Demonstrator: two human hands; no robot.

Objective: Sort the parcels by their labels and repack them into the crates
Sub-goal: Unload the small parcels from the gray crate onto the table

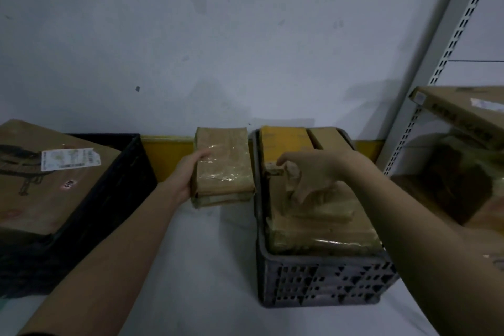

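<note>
A: On the left, what's there?

B: A black crate (pixel 128 172) holding 1 big box (pixel 49 177) with a white label (pixel 70 159).

A: And the left hand (pixel 188 177)?

B: It grips a taped parcel (pixel 222 165) by its left edge, held up between the 2 crates, long axis running near to far. No label shows on this face.

A: The right hand (pixel 308 172)?

B: Over the grey crate (pixel 324 281), which looks packed with parcels. Fingers curl down, pinching something small; I cannot tell what. The black crate lies nearer the left hand.
</note>
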